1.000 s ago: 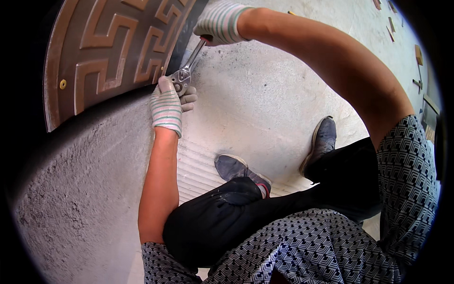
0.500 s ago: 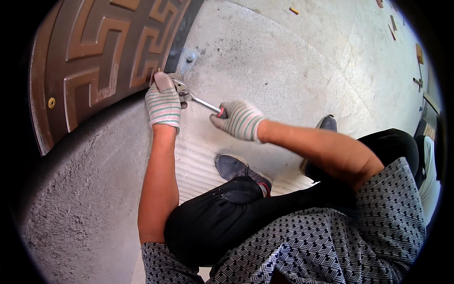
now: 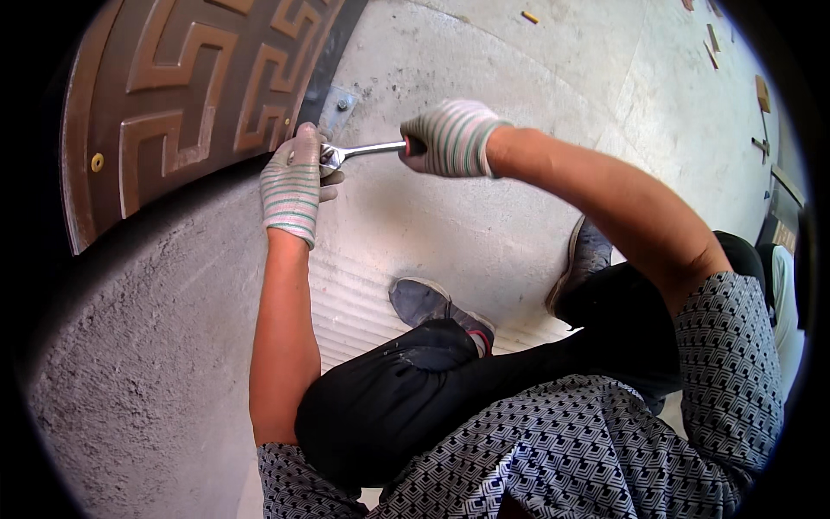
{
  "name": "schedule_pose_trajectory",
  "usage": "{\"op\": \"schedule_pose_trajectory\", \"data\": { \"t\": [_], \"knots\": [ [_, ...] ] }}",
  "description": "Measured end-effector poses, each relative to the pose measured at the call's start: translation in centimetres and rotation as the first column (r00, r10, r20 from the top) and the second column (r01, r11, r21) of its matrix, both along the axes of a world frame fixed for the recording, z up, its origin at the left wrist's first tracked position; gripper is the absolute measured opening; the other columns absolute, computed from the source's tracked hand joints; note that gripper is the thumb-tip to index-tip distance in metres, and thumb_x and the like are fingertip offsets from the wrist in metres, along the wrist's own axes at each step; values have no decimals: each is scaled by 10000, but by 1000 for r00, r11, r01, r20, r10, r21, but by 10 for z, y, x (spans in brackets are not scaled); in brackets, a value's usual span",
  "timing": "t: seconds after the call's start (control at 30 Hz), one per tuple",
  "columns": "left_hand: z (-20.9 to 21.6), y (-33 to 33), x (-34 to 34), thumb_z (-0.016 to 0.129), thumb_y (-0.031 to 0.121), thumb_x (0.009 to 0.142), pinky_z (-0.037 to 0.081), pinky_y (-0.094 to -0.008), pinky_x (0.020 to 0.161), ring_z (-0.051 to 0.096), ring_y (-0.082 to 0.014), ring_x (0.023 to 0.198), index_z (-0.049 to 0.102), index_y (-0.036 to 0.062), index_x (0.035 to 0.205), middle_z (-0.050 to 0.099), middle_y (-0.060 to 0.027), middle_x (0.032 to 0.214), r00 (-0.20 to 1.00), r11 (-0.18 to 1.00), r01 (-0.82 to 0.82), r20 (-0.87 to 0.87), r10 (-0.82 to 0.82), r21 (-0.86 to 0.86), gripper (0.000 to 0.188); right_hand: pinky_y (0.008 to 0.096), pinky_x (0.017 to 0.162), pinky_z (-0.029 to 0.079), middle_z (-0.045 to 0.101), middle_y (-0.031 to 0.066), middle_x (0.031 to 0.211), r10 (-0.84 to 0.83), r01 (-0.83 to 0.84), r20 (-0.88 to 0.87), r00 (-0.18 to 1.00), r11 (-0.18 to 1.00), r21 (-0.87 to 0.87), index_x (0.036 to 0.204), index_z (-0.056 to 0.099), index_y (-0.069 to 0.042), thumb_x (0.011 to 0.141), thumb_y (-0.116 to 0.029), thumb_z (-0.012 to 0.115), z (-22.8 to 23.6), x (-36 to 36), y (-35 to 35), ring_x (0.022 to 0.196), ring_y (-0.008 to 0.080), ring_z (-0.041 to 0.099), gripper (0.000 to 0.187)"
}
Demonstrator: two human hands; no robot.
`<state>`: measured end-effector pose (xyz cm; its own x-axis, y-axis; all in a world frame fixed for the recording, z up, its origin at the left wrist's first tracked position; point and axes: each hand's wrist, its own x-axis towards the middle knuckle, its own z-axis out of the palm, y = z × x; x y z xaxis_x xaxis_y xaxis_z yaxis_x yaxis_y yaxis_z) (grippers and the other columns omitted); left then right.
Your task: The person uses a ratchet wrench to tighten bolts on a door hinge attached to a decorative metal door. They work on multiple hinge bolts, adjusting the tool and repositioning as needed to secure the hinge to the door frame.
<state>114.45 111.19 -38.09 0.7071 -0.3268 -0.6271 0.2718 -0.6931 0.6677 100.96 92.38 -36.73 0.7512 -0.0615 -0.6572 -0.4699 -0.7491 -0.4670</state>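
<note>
A silver ratchet wrench (image 3: pixel 372 148) with a red and black grip lies level between my two striped, gloved hands. My right hand (image 3: pixel 454 138) is closed round its grip, clear of the floor. At the other end, my left hand (image 3: pixel 292 182) curls round the wrench's head, thumb up and fingers bent below. What the head sits on is hidden behind that hand. Both are at the bottom edge of a brown door panel (image 3: pixel 169 112) with raised angular patterns. Just beyond my left hand, a metal plate (image 3: pixel 335 111) with a bolt (image 3: pixel 342 105) is fixed to the floor.
A rough concrete slope (image 3: pixel 156 346) runs below the door on the left. My shoes (image 3: pixel 421 300) stand on ribbed, pale concrete. On the floor lie a small yellow-orange piece (image 3: pixel 530 16) and, at the far right, a brown block (image 3: pixel 762 93) and thin scraps.
My right hand has swung the wrench's grip away from me and slightly right, so the handle went from slanted to nearly level. My left hand stays at the head, shifted only slightly.
</note>
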Motion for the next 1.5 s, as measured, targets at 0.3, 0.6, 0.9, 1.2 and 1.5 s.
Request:
{"op": "schedule_pose_trajectory", "data": {
  "t": [0.3, 0.6, 0.9, 1.2, 1.5],
  "knots": [
    [-7, 0, -4, 373, 715, 1019, 563, -232, 494, 703, -133, 623, 688, 23, 1076, 722, -96, 803, 997, 994, -77, -19, 76, -75, 763, 450, 732, 587, 759, 152, 852, 608, -394, 308, 732, 746, -536, 864, 799, -114, 803, -228, 672, 6, 119, -63, 850, 363, 744, 181],
    [-10, -3, 1, 377, 703, 1026, 528, -252, 486, 664, -126, 570, 731, -2, 1051, 683, -63, 688, 997, 999, 10, 80, -7, -40, 790, 457, 717, 547, 689, 197, 751, -381, 393, -99, 919, 903, 174, 916, 713, -63, 969, -468, 588, -25, -35, 81, 753, 389, 695, 427],
    [-4, -4, 6, 457, 659, 1030, 546, -253, 531, 636, -100, 575, 734, 16, 1092, 643, -24, 684, 997, 998, 63, 52, -63, 1, 703, 465, 804, 549, 715, 246, 867, -670, 678, -218, 710, 567, 467, 1009, 703, -28, 951, -400, 598, -38, -41, 149, 854, 437, 696, 391],
    [5, -1, -6, 385, 604, 1063, 554, -245, 492, 674, -124, 587, 711, 27, 1082, 698, -64, 755, 998, 998, -54, 20, 55, -40, 663, 439, 719, 564, 718, 128, 819, 250, -179, 234, 939, 941, -288, 980, 738, -98, 940, -278, 678, -5, 49, -41, 786, 332, 711, 193],
    [2, -3, -8, 309, 636, 1062, 546, -244, 501, 677, -138, 595, 694, 10, 1122, 713, -85, 781, 998, 999, -33, 58, 35, -25, 737, 447, 694, 550, 705, 133, 769, 264, -199, 176, 949, 927, -318, 949, 738, -83, 944, -273, 659, -15, 49, -33, 750, 346, 700, 206]
  ]
}}
